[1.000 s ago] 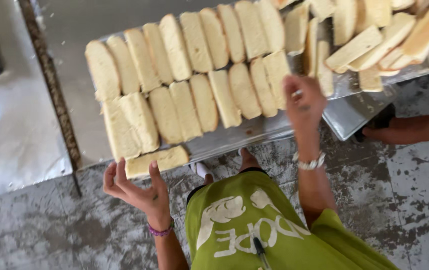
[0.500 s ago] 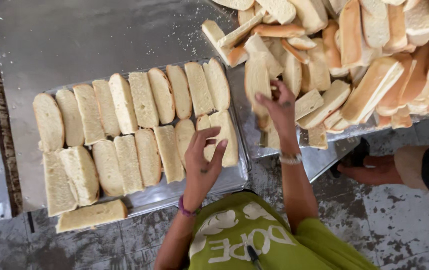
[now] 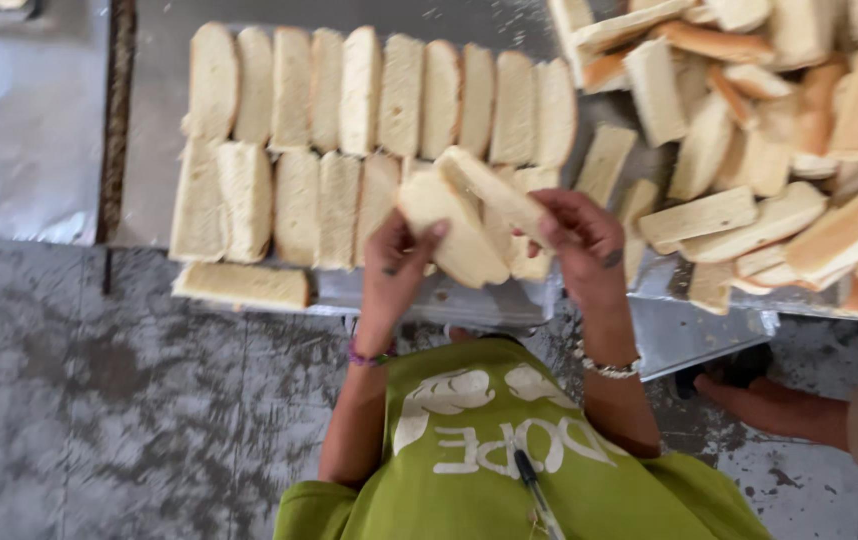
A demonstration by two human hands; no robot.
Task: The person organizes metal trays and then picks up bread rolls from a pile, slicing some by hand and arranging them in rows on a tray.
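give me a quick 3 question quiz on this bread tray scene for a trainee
1. True or false: both hands hold bread slices.
2. Where does the loose pile of bread lie: A) to the person's right of the tray, B) on the floor, C) to the left of the tray?
3. How many slices lie alone along the tray's near edge?

Key
1. True: the left hand and right hand each hold a slice over the tray.
2. A: the pile.
3. One, the lone slice.

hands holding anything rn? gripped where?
Yes. Left hand holds a bread slice at its near edge; right hand holds a second slice by its right end.
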